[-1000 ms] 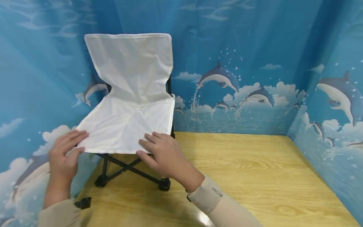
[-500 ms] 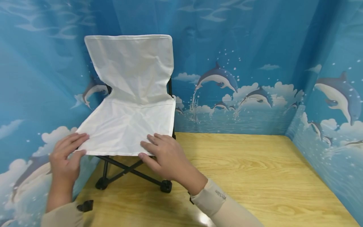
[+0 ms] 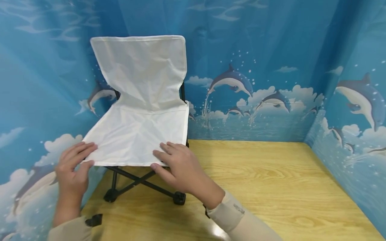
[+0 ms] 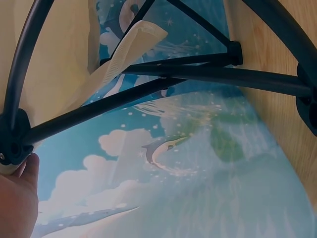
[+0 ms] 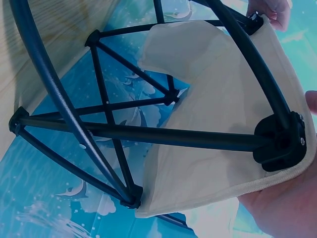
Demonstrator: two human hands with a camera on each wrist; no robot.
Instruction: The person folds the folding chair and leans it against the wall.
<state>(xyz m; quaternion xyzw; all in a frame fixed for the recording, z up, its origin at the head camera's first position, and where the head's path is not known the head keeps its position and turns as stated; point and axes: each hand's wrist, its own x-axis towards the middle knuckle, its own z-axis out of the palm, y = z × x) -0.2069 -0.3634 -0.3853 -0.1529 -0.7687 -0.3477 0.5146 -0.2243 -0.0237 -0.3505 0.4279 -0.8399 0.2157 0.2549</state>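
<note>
A folding chair with white fabric seat and back stands unfolded on dark legs. My left hand rests on the seat's front left corner, fingers on the fabric and thumb at the front edge. Near the front right corner, my right hand presses with extended fingers, its thumb along the edge. From below, the left wrist view shows the left thumb beside a dark corner joint. In the right wrist view, part of the right hand shows past the seat's edge, below the corner bracket; its fingertips are hidden there.
The chair's crossed legs end in round feet on a wood-grain surface. A blue dolphin-print curtain encloses the back and both sides, close to the chair's left.
Both hands stay on the seat's front corners. Chair and hands have shifted very slightly right and down in the head view.
</note>
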